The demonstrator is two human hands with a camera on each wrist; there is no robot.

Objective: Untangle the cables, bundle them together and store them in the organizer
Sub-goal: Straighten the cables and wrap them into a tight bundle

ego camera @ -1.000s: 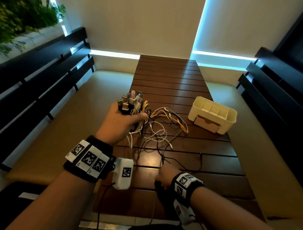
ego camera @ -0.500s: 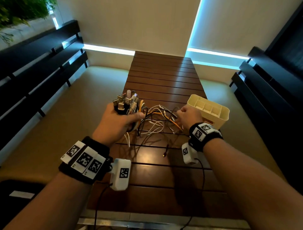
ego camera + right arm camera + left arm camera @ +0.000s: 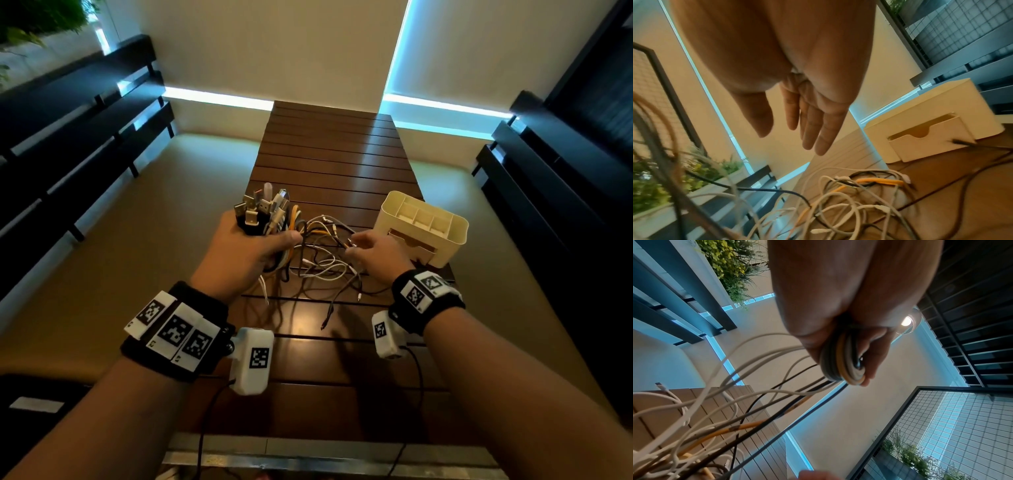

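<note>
My left hand [image 3: 253, 249] grips a bunch of cables [image 3: 265, 214] upright, their plug ends sticking out above the fist. In the left wrist view its fingers [image 3: 875, 353] curl round grey and orange cords [image 3: 840, 368]. The loose cable tails [image 3: 322, 262] lie tangled on the slatted wooden table [image 3: 329, 161], white, grey, black and orange. My right hand [image 3: 371, 253] hovers at the right side of the tangle, beside the cream organizer [image 3: 424, 228]. The right wrist view shows this hand [image 3: 797, 129] with straight fingers, holding nothing, above the tangle [image 3: 849, 203].
The organizer has open top compartments and a front drawer [image 3: 929, 142]. Beige benches [image 3: 144, 240] with dark slatted backs [image 3: 68, 137] flank the narrow table on both sides. The table's far half [image 3: 329, 137] is bare wood. A metal rail [image 3: 308, 455] runs along the near edge.
My right hand has risen from the table's near part to the right side of the tangle, beside the organizer. My left hand keeps its grip on the cable bunch.
</note>
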